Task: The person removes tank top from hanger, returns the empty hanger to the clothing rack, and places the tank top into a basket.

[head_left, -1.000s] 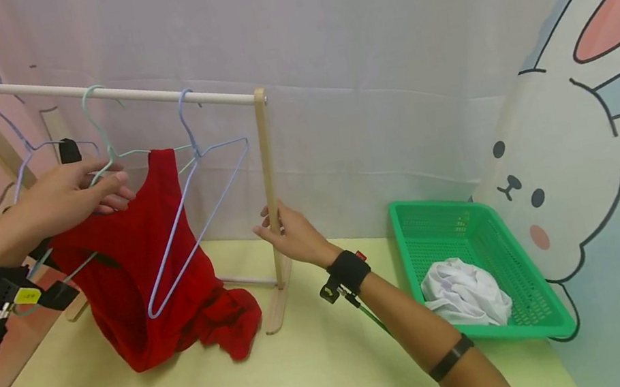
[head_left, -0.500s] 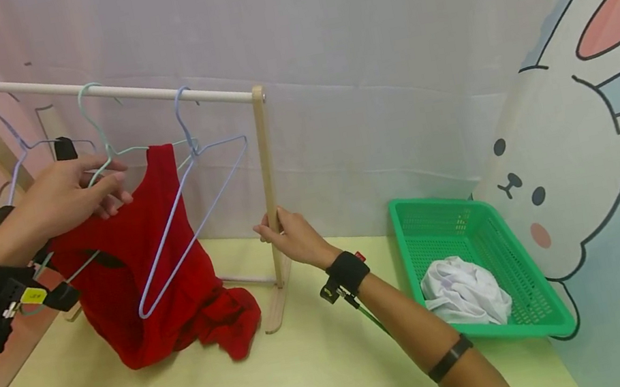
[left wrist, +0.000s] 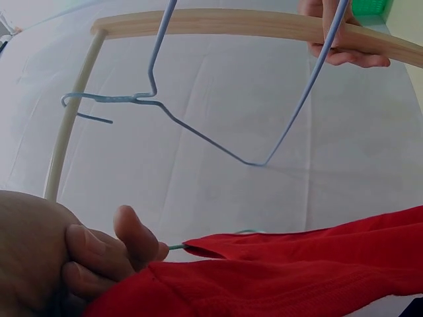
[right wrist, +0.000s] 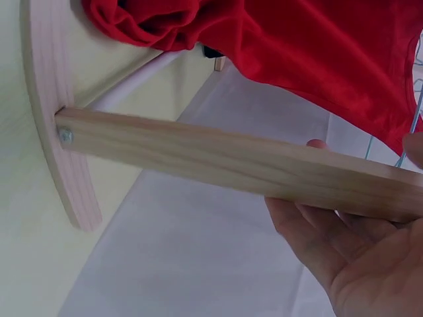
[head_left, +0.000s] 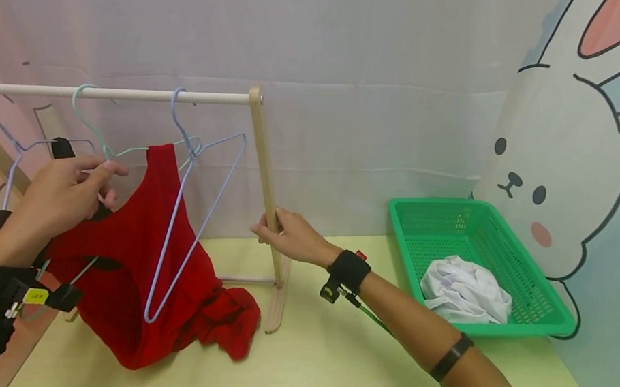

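Note:
A red sleeveless top [head_left: 125, 240] hangs from a mint-green wire hanger [head_left: 107, 150] hooked on the rack's rod. One strap lies over the hanger's right arm; its lower part bunches on the table. My left hand [head_left: 58, 200] pinches the green hanger just below its neck, its curled fingers [left wrist: 99, 254] beside the red fabric in the left wrist view. The hand hides the other strap. My right hand [head_left: 296, 241] grips the wooden post [right wrist: 198, 155] at the rack's right end, thumb on one side and fingers on the other.
A lavender hanger [head_left: 191, 146] with nothing on it hangs in front of the top. Another lavender hanger [head_left: 18, 147] is further left on the rod. On the right of the table [head_left: 341, 368], a green basket [head_left: 403, 253] holds crumpled white cloth [head_left: 464, 291].
My left thumb and forefinger have come closer together at the green hanger's neck. The rack's upper left end has shifted slightly leftward in view. My right hand stays on the post.

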Motion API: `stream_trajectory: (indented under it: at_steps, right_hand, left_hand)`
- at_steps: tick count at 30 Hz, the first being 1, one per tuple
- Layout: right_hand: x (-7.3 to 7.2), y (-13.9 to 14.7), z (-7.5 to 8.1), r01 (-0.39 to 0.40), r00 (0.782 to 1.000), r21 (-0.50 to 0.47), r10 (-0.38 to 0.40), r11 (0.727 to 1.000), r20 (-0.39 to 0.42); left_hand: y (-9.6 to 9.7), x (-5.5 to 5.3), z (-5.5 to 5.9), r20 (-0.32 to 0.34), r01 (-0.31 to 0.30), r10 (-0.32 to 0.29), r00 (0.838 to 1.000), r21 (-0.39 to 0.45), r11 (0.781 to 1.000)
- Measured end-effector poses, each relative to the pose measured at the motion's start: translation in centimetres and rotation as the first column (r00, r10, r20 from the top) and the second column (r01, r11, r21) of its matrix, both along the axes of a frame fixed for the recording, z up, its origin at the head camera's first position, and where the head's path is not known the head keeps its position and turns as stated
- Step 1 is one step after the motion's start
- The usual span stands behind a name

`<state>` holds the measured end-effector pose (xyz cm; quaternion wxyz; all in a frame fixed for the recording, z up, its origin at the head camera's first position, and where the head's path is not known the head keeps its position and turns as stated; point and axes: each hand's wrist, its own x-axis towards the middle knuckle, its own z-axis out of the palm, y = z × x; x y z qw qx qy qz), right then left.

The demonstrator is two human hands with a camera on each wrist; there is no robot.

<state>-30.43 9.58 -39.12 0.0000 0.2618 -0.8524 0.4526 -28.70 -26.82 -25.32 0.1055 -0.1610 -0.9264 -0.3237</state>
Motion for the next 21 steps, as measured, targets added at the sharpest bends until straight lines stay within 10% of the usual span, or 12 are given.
stream_trajectory:
  at_steps: [21]
  right_hand:
    - [-0.44,0.09,-0.24,-0.070,0.997,0.055,0.072,0.996,-0.029]
  left_hand:
    - [-0.06,0.12,-0.28,-0.024,-0.047,0.048,0.999,0.039,0.998]
